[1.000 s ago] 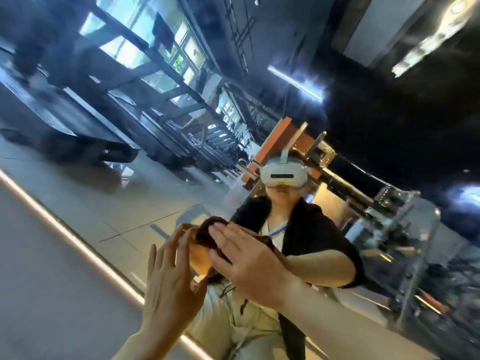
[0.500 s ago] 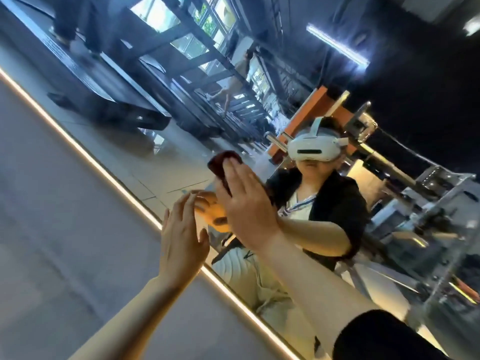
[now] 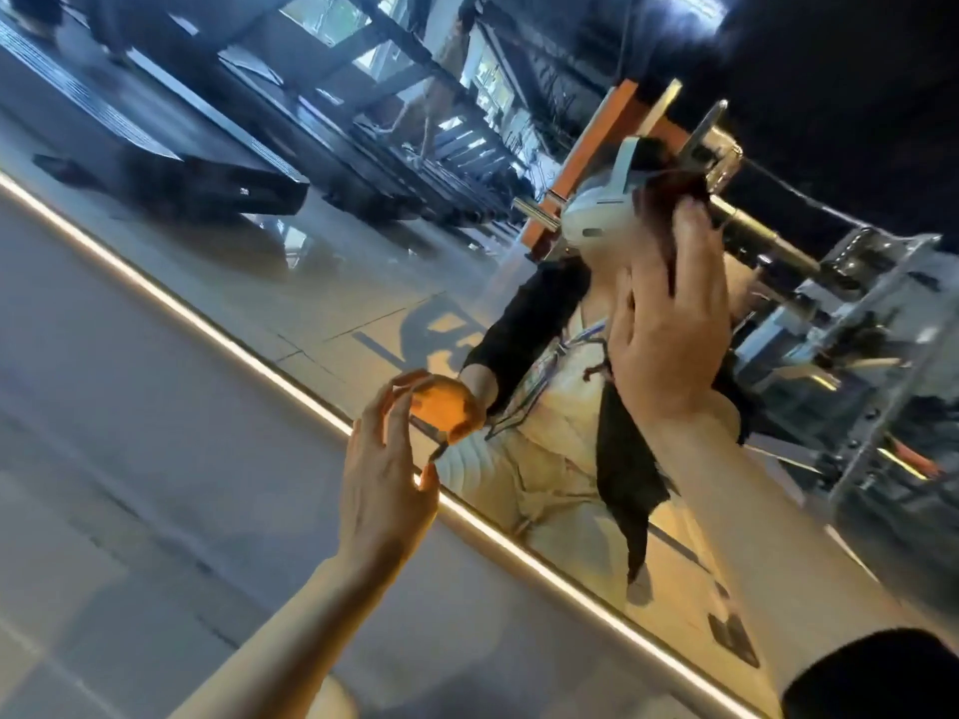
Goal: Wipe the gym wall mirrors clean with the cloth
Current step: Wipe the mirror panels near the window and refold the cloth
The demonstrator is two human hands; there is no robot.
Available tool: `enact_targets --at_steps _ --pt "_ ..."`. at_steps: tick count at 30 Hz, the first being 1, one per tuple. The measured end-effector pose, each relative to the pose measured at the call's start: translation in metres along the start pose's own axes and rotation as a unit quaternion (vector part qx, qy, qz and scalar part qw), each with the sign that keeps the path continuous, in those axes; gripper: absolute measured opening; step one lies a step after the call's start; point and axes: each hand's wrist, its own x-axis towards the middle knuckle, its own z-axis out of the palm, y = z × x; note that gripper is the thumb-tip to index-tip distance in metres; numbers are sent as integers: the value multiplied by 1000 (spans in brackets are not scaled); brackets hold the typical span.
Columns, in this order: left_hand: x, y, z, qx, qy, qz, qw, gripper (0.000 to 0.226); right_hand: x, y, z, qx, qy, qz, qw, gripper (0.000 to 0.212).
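Note:
The wall mirror fills the upper right of the tilted view and reflects me and the gym. My right hand is raised with straight, spread fingers and presses a dark maroon cloth flat against the glass; only the cloth's top edge shows past my fingertips. My left hand is lower, near the mirror's bottom edge. Its fingers are straight and its fingertips touch the glass, where they meet their orange-lit reflection. It holds nothing.
A glowing light strip runs diagonally along the mirror's lower edge, with plain grey wall below it. The mirror reflects treadmills, an orange rack and metal weight machines.
My right hand has slid the cloth up and to the right across the glass. My left hand stays by the lower edge with its fingertips on the mirror. The view has tilted further.

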Motion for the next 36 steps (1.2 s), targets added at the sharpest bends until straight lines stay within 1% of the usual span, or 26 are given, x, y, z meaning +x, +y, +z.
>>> enact_targets --at_steps 1,3,5,8,9,10,11,12,14,15,16,17,18,20,22,23,25,26,27,28,29,30,32,34,35,36 --pt "-3 3 4 2 -3 -1 1000 90 -15 -9 4 4 -4 -12 1000 31" --pt "-11 3 11 14 -15 9 1000 91 -67 -33 11 27 -72 -91 993 33" --pt "-24 1 15 25 -39 12 999 93 -130 -53 11 47 -166 -197 965 36" --pt "-45 -1 13 55 -84 -10 995 90 -194 -54 -6 50 -286 -329 899 39" --pt "-51 -1 12 64 -99 -6 993 88 -198 -45 -13 47 -300 -349 886 39" --pt "-56 -2 11 66 -110 5 992 87 -193 -32 -20 44 -296 -349 888 40" --pt "-60 -2 12 62 -118 16 991 85 -181 -18 -25 35 -271 -324 906 42" --pt "-62 1 13 59 -122 25 990 83 -160 -1 -32 20 -221 -276 935 42" --pt "-63 11 19 57 -129 34 989 81 -113 38 -43 -18 -95 -117 988 35" --pt "-64 18 23 54 -132 40 989 80 -92 54 -49 -31 -42 -30 998 34" --pt "-66 25 27 48 -136 49 988 80 -78 66 -53 -38 -4 45 998 35" --pt "-69 33 32 44 -137 61 988 81 -73 72 -55 -40 20 91 995 35" --pt "-72 40 36 42 -138 74 987 82 -77 72 -55 -41 27 101 994 36" --pt "-78 49 44 42 -140 96 985 84 -116 59 -51 -28 -9 40 999 36" --pt "-85 56 51 44 -148 110 982 87 -180 40 -53 -7 -124 -66 990 41" --pt "-89 59 54 48 -154 116 980 89 -213 34 -58 -5 -189 -120 975 47" --pt "-98 66 59 57 -166 128 976 94 -259 33 -75 -14 -295 -225 928 61" --pt "-102 69 61 57 -175 135 974 96 -269 38 -84 -20 -329 -266 906 64" --pt "-106 72 64 58 -183 145 971 97 -269 47 -91 -25 -343 -289 893 61" --pt "-108 76 66 63 -192 156 967 98 -263 59 -97 -31 -336 -288 896 54" --pt "-109 81 68 70 -198 170 963 99 -250 74 -101 -41 -307 -261 914 47" --pt "-109 88 71 77 -202 183 959 98 -233 91 -104 -57 -262 -208 941 43" --pt "-108 103 79 77 -206 206 953 97 -193 124 -112 -87 -149 -51 984 39" --pt "-106 120 88 67 -210 224 949 98 -171 145 -118 -78 -65 91 991 38" --pt "-104 129 91 62 -212 236 946 100 -172 148 -120 -68 -56 115 989 39" --pt "-101 137 94 59 -213 254 942 100 -181 147 -121 -58 -72 103 990 40"
